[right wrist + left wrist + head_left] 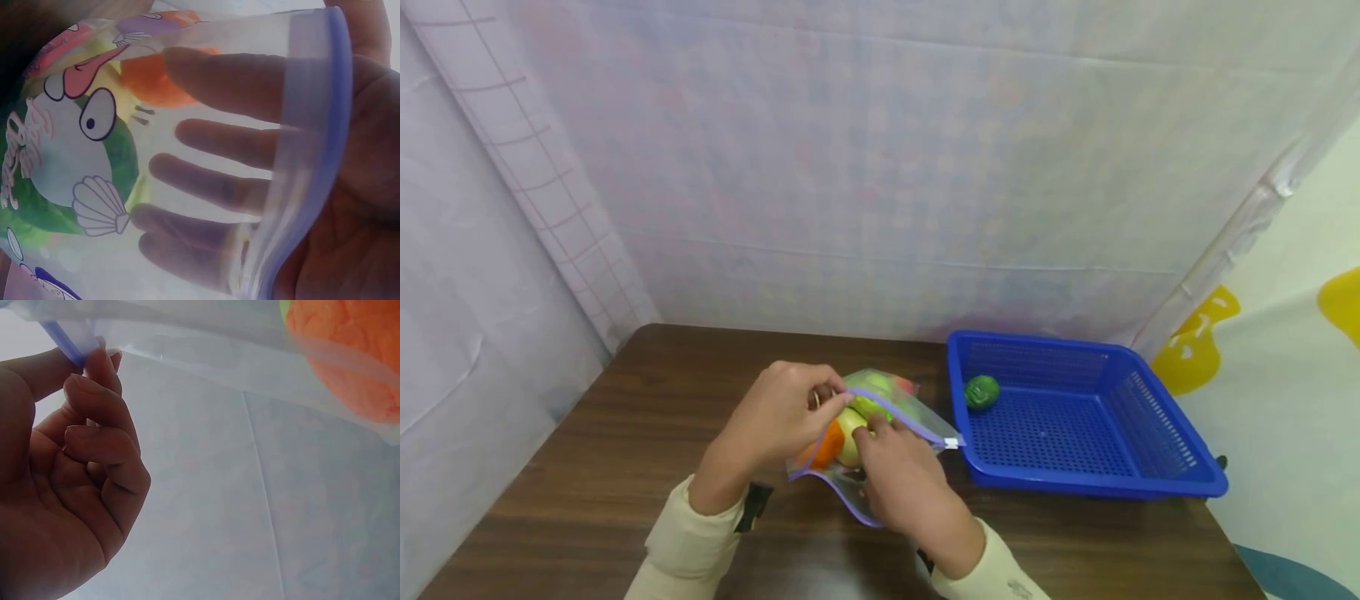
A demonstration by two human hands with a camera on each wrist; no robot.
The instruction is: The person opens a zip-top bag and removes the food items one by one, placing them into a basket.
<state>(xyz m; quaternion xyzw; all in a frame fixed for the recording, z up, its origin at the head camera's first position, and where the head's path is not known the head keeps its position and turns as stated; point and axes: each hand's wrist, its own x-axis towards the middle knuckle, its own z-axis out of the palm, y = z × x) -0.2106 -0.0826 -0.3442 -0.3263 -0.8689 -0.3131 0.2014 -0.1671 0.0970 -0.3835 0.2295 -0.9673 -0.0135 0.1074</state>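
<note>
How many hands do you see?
2. The left hand pinches the edge of the clear bag. The right hand is to its right, with its fingers inside the bag. No other hands show.

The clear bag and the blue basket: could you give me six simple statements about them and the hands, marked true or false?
1. The left hand pinches the purple rim of the clear bag. True.
2. The clear bag is sealed all along its rim. False: its mouth gapes open.
3. The right hand has its fingers inside the clear bag. True.
4. The orange item lies in the blue basket. False: it is in the clear bag.
5. A green item lies inside the blue basket. True.
6. In the head view, the blue basket stands left of the clear bag. False: it stands to the right.
</note>
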